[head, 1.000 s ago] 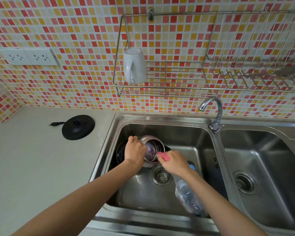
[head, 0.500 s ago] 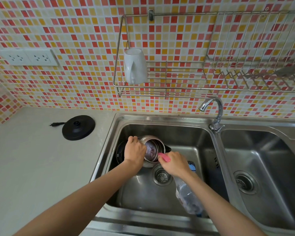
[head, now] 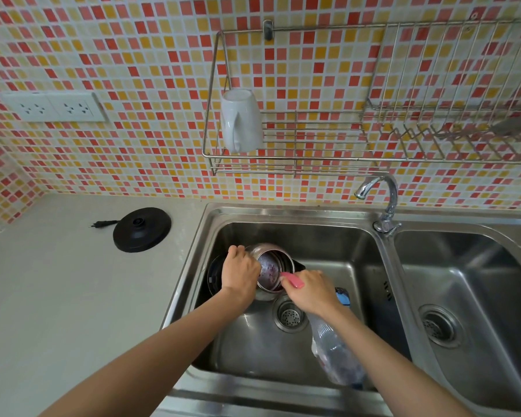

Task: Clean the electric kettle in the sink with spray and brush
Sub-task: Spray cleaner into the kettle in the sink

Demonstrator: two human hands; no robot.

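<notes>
I see the kettle point(head: 272, 270) lying on its side at the back left of the left sink basin point(head: 337, 236), its mouth turned toward the camera, with purplish stains inside. The left hand point(head: 239, 273) grips its wall, fingers curled over the far side. The right hand point(head: 312, 291) has its fingers clamped round a pink piece point(head: 292, 280) that points at the kettle's rim. A clear bottle point(head: 334, 353) with a blue band lies along and under the right forearm. I cannot tell whether the pink piece belongs to it.

The left hand hides part of the kettle's black lid point(head: 214, 273), and the drain point(head: 289, 316) sits just in front of the kettle. On the counter point(head: 57, 296) to the left rests the black kettle base point(head: 142, 229) with its plug point(head: 103, 224). The tap point(head: 382, 200) stands between the two basins, and a white mug point(head: 242, 120) hangs upside down on the wire rack point(head: 313, 159) above.
</notes>
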